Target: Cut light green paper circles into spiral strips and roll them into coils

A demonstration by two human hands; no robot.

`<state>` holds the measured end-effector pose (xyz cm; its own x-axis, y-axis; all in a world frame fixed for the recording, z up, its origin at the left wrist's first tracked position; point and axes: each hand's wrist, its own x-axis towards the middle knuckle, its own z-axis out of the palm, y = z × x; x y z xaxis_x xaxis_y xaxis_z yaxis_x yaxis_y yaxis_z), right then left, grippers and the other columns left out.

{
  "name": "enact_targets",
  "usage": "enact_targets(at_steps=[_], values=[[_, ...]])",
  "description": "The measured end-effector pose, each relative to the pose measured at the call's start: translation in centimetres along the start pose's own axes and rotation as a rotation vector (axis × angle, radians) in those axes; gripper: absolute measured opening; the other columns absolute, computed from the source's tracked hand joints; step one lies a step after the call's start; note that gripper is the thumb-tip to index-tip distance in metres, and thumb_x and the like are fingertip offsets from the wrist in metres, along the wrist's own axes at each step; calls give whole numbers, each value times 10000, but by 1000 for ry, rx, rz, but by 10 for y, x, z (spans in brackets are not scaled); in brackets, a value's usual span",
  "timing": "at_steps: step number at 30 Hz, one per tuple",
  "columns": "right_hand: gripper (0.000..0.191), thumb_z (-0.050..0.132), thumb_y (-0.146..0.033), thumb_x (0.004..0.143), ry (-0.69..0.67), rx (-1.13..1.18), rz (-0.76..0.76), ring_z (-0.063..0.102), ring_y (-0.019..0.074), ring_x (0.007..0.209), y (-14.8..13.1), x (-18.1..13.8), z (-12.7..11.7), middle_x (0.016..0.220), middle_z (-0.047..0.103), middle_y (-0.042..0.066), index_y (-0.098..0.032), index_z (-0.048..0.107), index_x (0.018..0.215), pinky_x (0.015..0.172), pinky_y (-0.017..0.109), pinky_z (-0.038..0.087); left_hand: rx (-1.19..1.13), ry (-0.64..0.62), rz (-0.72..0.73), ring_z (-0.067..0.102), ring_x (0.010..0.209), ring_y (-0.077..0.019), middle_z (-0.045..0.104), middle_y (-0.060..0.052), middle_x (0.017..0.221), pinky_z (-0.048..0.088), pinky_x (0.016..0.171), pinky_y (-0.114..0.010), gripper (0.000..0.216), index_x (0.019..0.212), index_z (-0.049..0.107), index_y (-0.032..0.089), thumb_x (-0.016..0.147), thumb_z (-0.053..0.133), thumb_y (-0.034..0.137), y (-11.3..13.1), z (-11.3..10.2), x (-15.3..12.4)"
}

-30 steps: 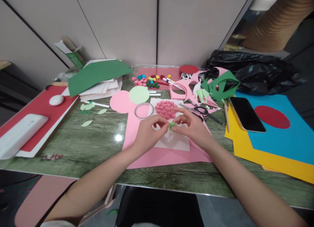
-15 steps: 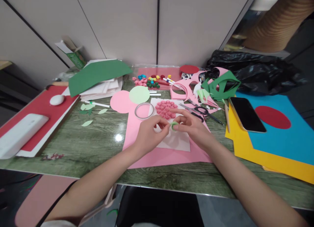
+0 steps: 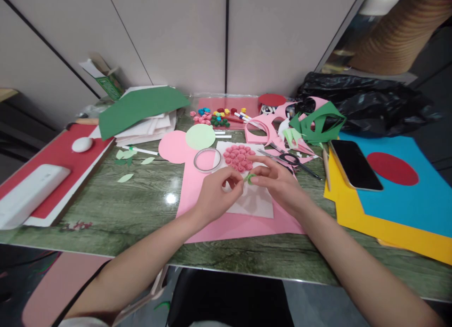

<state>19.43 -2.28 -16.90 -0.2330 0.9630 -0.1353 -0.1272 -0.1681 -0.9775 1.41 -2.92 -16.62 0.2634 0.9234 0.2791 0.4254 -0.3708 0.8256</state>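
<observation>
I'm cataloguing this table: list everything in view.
Strip: one, green, centre
Flowers: many, pink, centre
Base sheets: two, white, pink, centre
Ring: one, silvery, centre
Discs: four, pink, light green, red, scattered
Rolled pieces: many, multicoloured, back
Leaves: several, green, left
Scissors: one, black-handled, centre
Pens: several, mostly white, scattered
Phone: one, black, right
Coloured sheets: several, blue and yellow, right
Scraps: many, pink and green, right
Bag: one, black, right
Paper pile: one, white, green-topped, left
Box: one, green, back left
Board: one, red, left
Unidentified objects: two, white, left
Ridged object: one, tan, upper right
Table: one, green, throughout
Left hand: one, bare, centre
Right hand: one, bare, centre
</observation>
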Motion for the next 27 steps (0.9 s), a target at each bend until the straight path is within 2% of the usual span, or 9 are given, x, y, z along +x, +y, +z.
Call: enact_targets(at_steps=[4,8,15,19,27], values=[[456,741,-207,703,-3,-17,-48,590,136,759,0,0,1,784,617,-30,-277,603,1132,757,294,442,-2,-43,-4,524,631,-108,626,21,689,409,596,-232,55,768,608,184,769,570,143,-2,3,-1],[468,721,-203,721,14,-183,-120,581,142,745,-4,-2,4,803,626,-22,-262,577,1162,727,302,430,-20,-77,-30,519,626,-117,622,9,683,399,588,-241,62,775,622,173,795,567,190,-1,2,0],[425,688,-153,732,104,-469,-296,615,178,807,-9,-7,10,824,663,3,-229,582,1137,807,348,450,-146,-141,-103,569,679,-151,649,-15,700,413,632,-264,276,766,659,167,891,488,344,-2,-4,3],[395,696,-162,735,142,-609,-343,628,185,808,-10,-10,10,831,682,5,-238,601,1111,806,351,470,-119,-141,-145,571,666,-151,650,-14,683,410,620,-255,338,748,662,166,901,474,400,-5,-3,5],[372,678,-163,741,154,-646,-330,629,206,832,-13,-11,11,836,675,11,-260,608,1093,800,369,477,66,-81,-11,553,609,-136,648,-8,638,387,571,-250,318,705,666,174,909,474,323,-8,-1,4]])
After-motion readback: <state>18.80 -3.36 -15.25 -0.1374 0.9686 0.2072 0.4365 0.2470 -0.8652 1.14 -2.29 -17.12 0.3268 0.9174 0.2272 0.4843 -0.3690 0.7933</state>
